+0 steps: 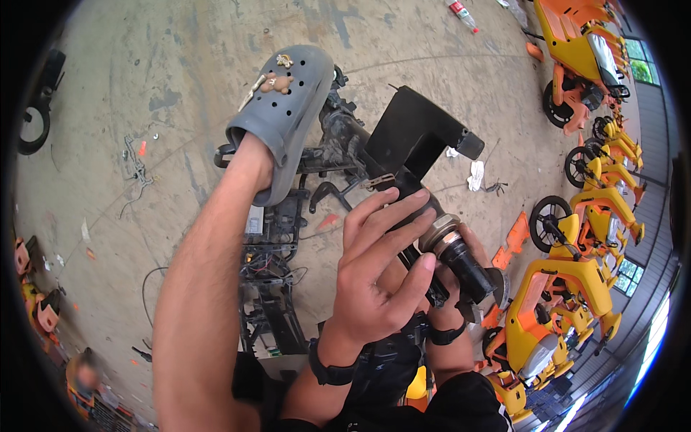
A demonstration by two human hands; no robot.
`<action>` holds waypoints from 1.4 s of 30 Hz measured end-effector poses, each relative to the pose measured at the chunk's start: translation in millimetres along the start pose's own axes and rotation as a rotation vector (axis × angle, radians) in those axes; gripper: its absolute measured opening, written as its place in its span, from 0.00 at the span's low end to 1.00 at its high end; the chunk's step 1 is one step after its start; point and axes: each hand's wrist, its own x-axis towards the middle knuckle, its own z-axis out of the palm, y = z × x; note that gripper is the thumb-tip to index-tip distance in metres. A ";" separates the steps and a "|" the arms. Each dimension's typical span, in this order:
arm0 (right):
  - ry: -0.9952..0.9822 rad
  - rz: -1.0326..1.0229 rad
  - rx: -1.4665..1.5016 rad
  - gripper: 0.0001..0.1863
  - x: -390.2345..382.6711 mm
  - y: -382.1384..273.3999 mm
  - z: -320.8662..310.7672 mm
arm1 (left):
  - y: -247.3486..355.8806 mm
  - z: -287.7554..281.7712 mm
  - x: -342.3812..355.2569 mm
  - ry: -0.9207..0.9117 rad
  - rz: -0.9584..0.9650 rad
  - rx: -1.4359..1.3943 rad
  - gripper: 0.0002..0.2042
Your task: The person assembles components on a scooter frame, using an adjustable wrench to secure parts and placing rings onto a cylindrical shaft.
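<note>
My left hand point(374, 273), a dark band on its wrist, curls its fingers over a black metal assembly point(421, 126) with a broad flat plate, a silver hex nut point(439, 232) and a black cylinder point(466, 265). My right hand point(450, 299) grips the same assembly from behind and below, partly hidden by my left hand and the cylinder. My bare leg rises at the left, its foot in a grey perforated clog point(295, 108) with small charms, resting against a stripped black vehicle frame point(270, 273) with exposed wiring.
Yellow-and-orange scooters point(561, 288) line the right side, with orange panels point(515, 237) on the floor point(180, 72). A person point(83, 374) is at the lower left. A plastic bottle point(463, 16), loose wires point(137, 173) and white scraps point(476, 175) lie around.
</note>
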 end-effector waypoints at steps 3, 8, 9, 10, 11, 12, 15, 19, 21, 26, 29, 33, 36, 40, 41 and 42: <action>0.065 0.126 0.141 0.29 -10.0 5.4 4.0 | 3.1 -2.6 3.3 -0.015 -0.005 0.019 0.17; 0.018 0.053 0.310 0.32 2.7 11.0 -1.1 | -2.8 -4.6 1.1 -0.025 0.003 0.009 0.14; -0.005 0.001 0.270 0.33 8.2 11.0 -3.7 | -5.9 -3.9 0.4 -0.013 0.009 0.008 0.14; -0.065 -0.111 0.202 0.32 17.2 6.8 -7.6 | -7.2 -3.8 0.2 -0.008 0.010 0.006 0.14; -0.089 -0.165 0.167 0.32 21.9 3.7 -10.8 | -6.1 -2.4 0.3 -0.006 0.015 0.007 0.13; -0.114 -0.221 0.134 0.31 26.9 0.6 -14.0 | -3.1 -1.7 1.0 0.005 0.010 0.001 0.14; -0.161 -0.150 0.115 0.28 28.9 -2.8 -14.3 | -4.4 0.6 1.7 0.018 0.016 0.013 0.14; -0.075 -0.085 0.056 0.26 19.1 -7.2 -7.9 | -9.0 0.0 2.3 0.040 0.009 0.023 0.16; -0.051 -0.025 0.007 0.27 14.2 -6.9 -6.2 | -7.5 2.4 3.6 0.057 -0.009 0.008 0.15; -0.076 0.071 -0.044 0.29 8.0 -10.7 -6.7 | -6.9 4.0 7.6 0.058 0.001 0.023 0.14; -0.017 0.020 0.054 0.26 10.0 -4.4 -2.4 | -6.4 4.8 7.4 0.058 -0.016 0.020 0.15; -0.196 -0.208 0.062 0.23 36.1 11.5 -15.2 | -7.0 1.4 5.1 0.066 -0.026 0.023 0.17; -0.179 -0.318 0.130 0.23 45.8 17.1 -15.6 | -10.8 1.1 2.1 0.018 -0.011 0.014 0.18; -0.209 -0.361 0.156 0.23 50.0 16.6 -16.7 | -14.6 1.9 2.5 0.034 -0.014 -0.040 0.18; -0.211 -0.371 0.140 0.22 49.5 15.8 -16.4 | -13.6 1.8 3.2 0.041 -0.015 -0.038 0.18; -0.212 -0.370 0.140 0.22 47.7 14.6 -16.6 | -13.9 2.6 3.6 0.044 -0.017 -0.039 0.17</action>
